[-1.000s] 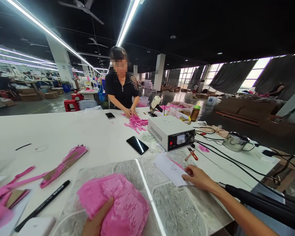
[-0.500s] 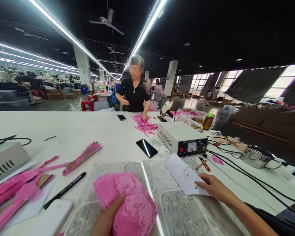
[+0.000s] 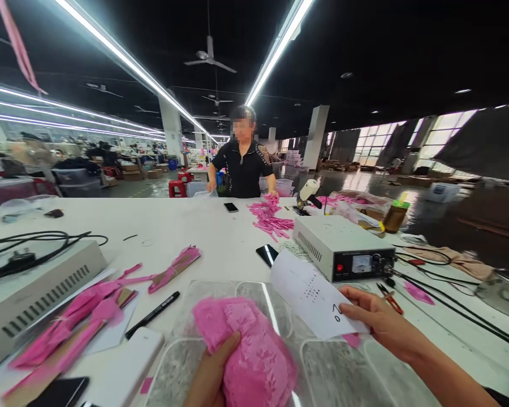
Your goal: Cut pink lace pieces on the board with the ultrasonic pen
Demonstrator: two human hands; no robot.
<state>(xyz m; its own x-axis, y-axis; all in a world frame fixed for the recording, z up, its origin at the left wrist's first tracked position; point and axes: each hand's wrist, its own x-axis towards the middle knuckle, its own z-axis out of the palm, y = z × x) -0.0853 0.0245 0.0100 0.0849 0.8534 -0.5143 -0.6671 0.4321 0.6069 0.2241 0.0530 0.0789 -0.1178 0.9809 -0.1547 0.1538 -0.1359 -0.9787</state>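
My left hand (image 3: 214,367) grips a bunched piece of pink lace fabric (image 3: 258,345), thumb on top, low in the middle of the head view. Between thumb and fingers of my right hand (image 3: 371,316) is a white paper sheet (image 3: 311,294) with rows of small dark marks and a handwritten number. The sheet is raised and covers part of a black phone (image 3: 266,254). Beneath both hands lies a clear plastic-covered tray with grey patterned panels (image 3: 335,367). A small pink scrap (image 3: 352,340) shows under the paper's lower edge.
A grey box with a meter (image 3: 343,243) stands at right, near red-handled snips (image 3: 390,298) and cables. At left are pink strips on card (image 3: 72,316), a black marker (image 3: 152,315) and another vented box (image 3: 46,299). Across the table a person (image 3: 244,158) touches pink strips (image 3: 271,217).
The view has swung left. My right hand has lifted the paper off the table, toward the phone. My left hand still holds the lace. The person opposite has raised some pink strips.
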